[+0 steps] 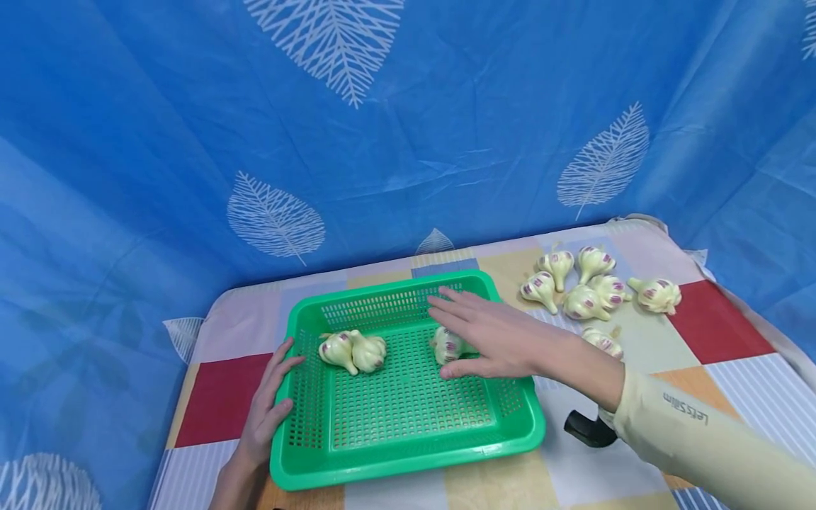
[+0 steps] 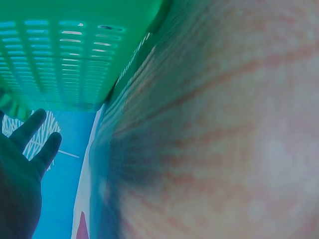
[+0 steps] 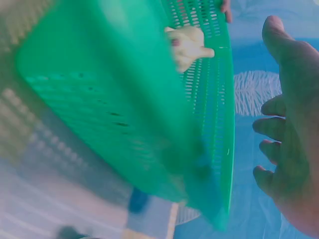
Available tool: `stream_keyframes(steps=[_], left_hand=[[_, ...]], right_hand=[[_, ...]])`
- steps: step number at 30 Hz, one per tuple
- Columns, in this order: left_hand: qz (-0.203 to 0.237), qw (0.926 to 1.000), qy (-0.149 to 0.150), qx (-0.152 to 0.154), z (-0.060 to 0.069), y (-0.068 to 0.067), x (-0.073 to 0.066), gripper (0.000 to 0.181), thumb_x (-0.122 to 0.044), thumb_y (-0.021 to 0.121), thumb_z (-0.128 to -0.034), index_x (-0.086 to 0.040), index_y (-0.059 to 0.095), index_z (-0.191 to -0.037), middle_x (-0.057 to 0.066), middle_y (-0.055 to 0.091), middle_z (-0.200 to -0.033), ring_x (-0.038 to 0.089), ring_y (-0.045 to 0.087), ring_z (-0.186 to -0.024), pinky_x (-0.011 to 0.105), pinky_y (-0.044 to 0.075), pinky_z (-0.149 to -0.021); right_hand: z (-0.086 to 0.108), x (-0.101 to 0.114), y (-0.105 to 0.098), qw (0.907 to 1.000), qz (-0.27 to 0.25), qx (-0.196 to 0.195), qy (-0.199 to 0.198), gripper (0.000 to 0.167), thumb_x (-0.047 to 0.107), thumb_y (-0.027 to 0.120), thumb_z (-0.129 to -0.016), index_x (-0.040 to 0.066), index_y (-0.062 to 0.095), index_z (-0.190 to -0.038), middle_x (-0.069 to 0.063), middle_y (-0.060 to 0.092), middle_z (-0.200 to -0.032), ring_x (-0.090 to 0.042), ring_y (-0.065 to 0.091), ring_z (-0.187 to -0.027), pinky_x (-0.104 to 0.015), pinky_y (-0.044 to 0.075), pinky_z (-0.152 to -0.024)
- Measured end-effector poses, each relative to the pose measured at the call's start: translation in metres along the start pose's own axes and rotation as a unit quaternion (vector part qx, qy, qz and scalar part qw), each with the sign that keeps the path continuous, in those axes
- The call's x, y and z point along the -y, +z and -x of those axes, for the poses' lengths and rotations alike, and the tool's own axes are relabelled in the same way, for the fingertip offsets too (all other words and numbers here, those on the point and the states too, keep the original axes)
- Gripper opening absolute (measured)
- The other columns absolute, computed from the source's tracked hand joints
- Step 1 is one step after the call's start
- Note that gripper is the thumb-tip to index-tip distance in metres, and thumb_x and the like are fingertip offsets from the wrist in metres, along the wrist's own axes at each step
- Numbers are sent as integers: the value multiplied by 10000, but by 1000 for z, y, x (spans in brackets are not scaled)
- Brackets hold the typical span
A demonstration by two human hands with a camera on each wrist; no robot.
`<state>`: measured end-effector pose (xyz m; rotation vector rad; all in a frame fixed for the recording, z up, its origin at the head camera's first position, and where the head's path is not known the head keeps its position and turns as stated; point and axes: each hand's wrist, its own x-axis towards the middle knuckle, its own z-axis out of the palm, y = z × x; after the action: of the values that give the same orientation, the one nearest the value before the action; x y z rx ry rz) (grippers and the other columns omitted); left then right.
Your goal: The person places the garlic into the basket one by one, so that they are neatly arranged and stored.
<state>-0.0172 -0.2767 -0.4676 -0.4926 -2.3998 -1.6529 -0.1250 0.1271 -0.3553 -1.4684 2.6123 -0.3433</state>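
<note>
Between spread hands [image 1: 264,404] [image 1: 487,329], two garlic bulbs [image 1: 370,352] in a green basket [image 1: 408,464], another [image 1: 448,346] beneath the right

The left hand [image 1: 263,405] touches a green basket [image 1: 408,465] holding three garlic bulbs [image 1: 368,353], the right hand [image 1: 487,331] stretches over one, and seven more bulbs [image 1: 596,262] lie on the patchwork tablecloth [image 1: 707,322] to the right.

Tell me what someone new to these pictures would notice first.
Probably the bright green basket on the patchwork tablecloth, with the right hand spread over its right part and the left hand at its left side. Next, the pale, purple-marked garlic bulbs: two side by side in the basket's left half, one partly hidden by the right hand, and more on the cloth to its right. Behind it all hangs a vivid blue curtain with white leaf prints.
</note>
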Motion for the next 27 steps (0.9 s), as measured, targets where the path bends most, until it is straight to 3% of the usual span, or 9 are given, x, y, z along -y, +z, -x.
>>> stream_keyframes(steps=[9, 15, 21, 27], left_hand=[[135, 9999, -3, -47, 0, 1, 0, 571, -74, 471, -864, 40, 461, -1423, 166, 174, -1635, 241, 218, -1444, 228, 454, -965], [190, 9997, 132, -41, 0, 1, 2, 573, -61, 461, -859, 58, 459, -1419, 191, 174, -1629, 261, 215, -1443, 219, 449, -970], [184, 9998, 55, -39, 1, 1, 3, 579, -59, 471, -857, 46, 455, -1426, 174, 173, -1633, 250, 220, -1441, 225, 459, -961], [192, 9998, 7, -40, 0, 1, 1, 574, -69, 473, -868, 44, 450, -1430, 171, 168, -1636, 244, 217, -1443, 225, 452, -968]], right_hand=[[50, -7, 8, 9963, 112, -510, 678, 912, 696, 492, -941, 90, 291, -1592, -64, 213, -1659, -300, 122, -1527, -509, 229, -1175], [77, -11, 13, 9896, -115, -725, 1239, 913, 637, 586, -928, 79, 297, -1590, -87, 235, -1655, -306, 132, -1526, -569, 262, -1146], [99, -16, 23, 9791, -387, -985, 1738, 901, 602, 597, -939, 108, 250, -1608, -81, 210, -1663, -311, 188, -1514, -553, 284, -1141], [118, -19, 37, 9623, -666, -1337, 2273, 884, 536, 654, -933, 127, 256, -1609, -44, 219, -1662, -289, 178, -1519, -618, 339, -1079]])
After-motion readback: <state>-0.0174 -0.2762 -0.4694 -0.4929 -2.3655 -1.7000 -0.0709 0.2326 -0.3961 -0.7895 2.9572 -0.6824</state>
